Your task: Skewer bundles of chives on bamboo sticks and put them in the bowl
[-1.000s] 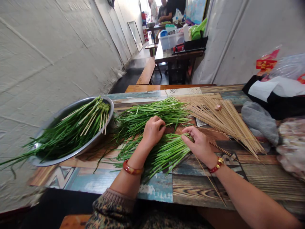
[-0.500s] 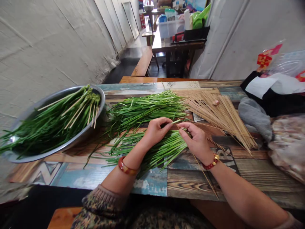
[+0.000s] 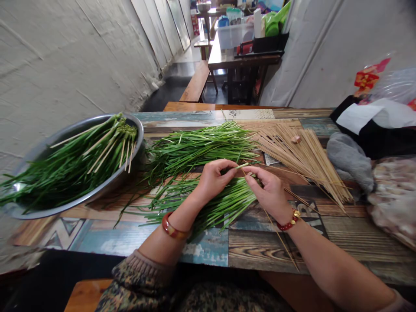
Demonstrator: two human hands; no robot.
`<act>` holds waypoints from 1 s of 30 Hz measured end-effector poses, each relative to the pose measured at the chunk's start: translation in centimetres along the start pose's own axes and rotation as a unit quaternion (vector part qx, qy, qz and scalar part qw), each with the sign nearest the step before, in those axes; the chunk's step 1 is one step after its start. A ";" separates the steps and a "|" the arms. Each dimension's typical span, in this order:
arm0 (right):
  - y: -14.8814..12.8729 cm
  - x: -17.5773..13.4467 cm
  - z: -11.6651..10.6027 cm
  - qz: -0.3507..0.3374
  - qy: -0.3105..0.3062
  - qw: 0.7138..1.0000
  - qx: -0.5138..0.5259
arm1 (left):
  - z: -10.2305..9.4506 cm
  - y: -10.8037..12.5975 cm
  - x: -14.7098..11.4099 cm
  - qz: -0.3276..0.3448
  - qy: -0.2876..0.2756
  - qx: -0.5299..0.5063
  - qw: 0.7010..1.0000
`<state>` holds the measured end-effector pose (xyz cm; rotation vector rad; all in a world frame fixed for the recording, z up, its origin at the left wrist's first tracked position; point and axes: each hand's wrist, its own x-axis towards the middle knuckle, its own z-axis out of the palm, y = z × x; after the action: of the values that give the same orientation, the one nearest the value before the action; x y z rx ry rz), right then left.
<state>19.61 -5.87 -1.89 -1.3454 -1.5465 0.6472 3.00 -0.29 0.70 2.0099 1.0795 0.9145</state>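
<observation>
My left hand (image 3: 215, 178) pinches the pale cut end of a garlic chive (image 3: 242, 166) between thumb and fingers. Close beside it, my right hand (image 3: 269, 190) is closed on a thin bamboo skewer (image 3: 282, 242), whose long end slants down toward the table's front edge. The skewer's tip is by the chive end, but whether it has pierced it I cannot tell. Under both hands lies a loose heap of garlic chives (image 3: 227, 208). Another heap of chives (image 3: 201, 145) sits just behind. Bamboo skewers (image 3: 313, 160) are fanned out at the right.
At the left, a metal basin (image 3: 141, 134) holds skewered chives (image 3: 71, 173), stick ends toward me. A grey cloth-like bundle (image 3: 349, 158) and a plastic bag of pale pieces (image 3: 394, 195) are on the right. Beyond stand a bench (image 3: 195, 84) and another table (image 3: 224, 65).
Both hands stay nearly in place, still pinching the chive end and the skewer. The view has shifted slightly.
</observation>
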 end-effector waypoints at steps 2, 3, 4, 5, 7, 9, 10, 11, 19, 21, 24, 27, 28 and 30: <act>0.1 0.0 0.0 0.000 0.000 1.000 0.001 | 0.0 0.0 0.0 0.006 0.003 0.008 1.000; 0.1 0.0 0.0 0.001 0.000 1.000 0.002 | 0.0 0.0 0.0 0.008 0.004 0.010 1.000; 0.1 0.0 0.0 0.001 -0.001 1.000 0.003 | 0.0 0.0 0.0 0.010 0.005 0.011 1.000; 0.0 0.0 0.0 0.001 -0.001 1.000 0.004 | 0.0 0.0 0.0 0.010 0.005 0.013 1.000; 0.0 0.0 0.0 -0.004 -0.002 1.000 0.006 | 0.1 -0.1 0.0 0.010 0.006 0.015 1.000; -0.1 0.1 0.0 -0.009 -0.002 1.000 0.005 | 0.1 0.0 0.0 0.009 0.005 0.018 1.000; -0.1 0.1 0.0 -0.010 -0.002 1.000 0.005 | 0.1 0.0 0.0 0.008 0.005 0.018 1.000; -0.2 0.1 -0.1 -0.011 -0.002 1.000 0.004 | 0.1 0.0 0.0 0.007 0.005 0.019 1.000; -0.4 0.1 -0.1 -0.013 -0.004 1.000 0.002 | 0.2 -0.1 0.0 0.002 0.010 0.011 1.000; -0.4 0.2 -0.1 -0.012 -0.004 1.000 0.003 | 0.2 -0.2 0.0 0.001 0.009 0.009 1.000; -0.5 0.2 -0.1 -0.012 -0.004 1.000 0.006 | 0.2 -0.2 0.0 0.003 0.009 0.011 1.000; -0.5 0.2 -0.1 -0.008 -0.003 1.000 0.007 | 0.2 -0.1 0.0 0.010 0.010 0.016 1.000; -0.5 0.2 0.0 -0.007 -0.002 1.000 0.007 | 0.2 -0.1 0.0 0.013 0.010 0.019 1.000; -0.4 0.2 0.0 -0.006 -0.001 1.000 0.007 | 0.2 -0.1 -0.1 0.021 0.010 0.028 0.999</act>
<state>19.42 -5.82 -1.48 -1.3242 -1.5481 0.6497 3.10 -0.36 0.49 2.0815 1.0886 0.9365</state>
